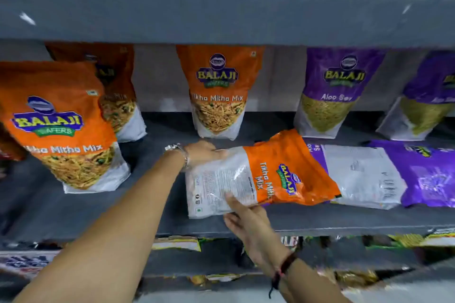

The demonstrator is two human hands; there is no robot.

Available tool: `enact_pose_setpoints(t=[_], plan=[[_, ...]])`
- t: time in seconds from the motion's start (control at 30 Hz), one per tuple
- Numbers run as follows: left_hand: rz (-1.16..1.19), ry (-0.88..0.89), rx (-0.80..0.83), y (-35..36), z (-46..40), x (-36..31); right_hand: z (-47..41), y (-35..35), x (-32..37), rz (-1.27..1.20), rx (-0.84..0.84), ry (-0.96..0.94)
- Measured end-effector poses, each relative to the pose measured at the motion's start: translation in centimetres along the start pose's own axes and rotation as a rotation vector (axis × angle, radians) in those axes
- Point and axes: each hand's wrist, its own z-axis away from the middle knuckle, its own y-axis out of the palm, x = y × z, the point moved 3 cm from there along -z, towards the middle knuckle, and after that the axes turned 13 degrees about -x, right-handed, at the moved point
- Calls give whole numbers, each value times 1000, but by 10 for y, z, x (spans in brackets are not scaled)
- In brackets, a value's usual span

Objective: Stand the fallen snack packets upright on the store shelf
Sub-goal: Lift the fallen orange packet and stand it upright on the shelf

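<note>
Lying flat on the grey shelf [344, 222], the orange packet [261, 176] is seen with its long axis running from about 8 o'clock to 2 o'clock, white bottom end toward 8, top end resting on a fallen purple packet [384, 174] at 3 o'clock. The bottom end is gripped from both sides. The left hand [202, 152] is laid over the far edge at 11 o'clock, fingers closed onto the film, though the tips are hidden behind it. The right hand [248, 219] is clamped on the near edge at 6 o'clock, thumb pressed on the printed face, fingers tucked beneath. Both hands are at the same end, so the packet's top lies away from them toward 2 o'clock; the coming lift is judged to turn on swinging that end up while the white base is set down. Upright packets are ranged behind: one orange [218, 91] at 12 o'clock, one large orange [61, 128] at 9 o'clock, one purple [334, 92] at 1 o'clock.
</note>
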Motion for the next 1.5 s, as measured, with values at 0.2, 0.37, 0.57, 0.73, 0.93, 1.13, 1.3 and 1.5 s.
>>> enact_pose_setpoints(t=[0.2,0.37,0.57,0.73,0.93,1.13,1.3,1.5], plan=[[297,61,-49,-9,20,22,4,1,9,216,-44,-354],[708,72,-265,-17,48,46,-8,3,56,710,-76,-842],[627,-37,-450,9,61,62,-42,14,79,957,15,-955],[698,-33,-559,0,36,65,-32,8,46,754,6,-918],[842,6,-767,10,61,55,-25,9,49,463,-37,-971],[668,52,-603,41,75,48,-82,40,75,475,288,-461],[669,30,-651,18,51,75,-83,28,64,398,268,-571],[705,31,-632,10,41,83,-78,22,61,595,293,-664]])
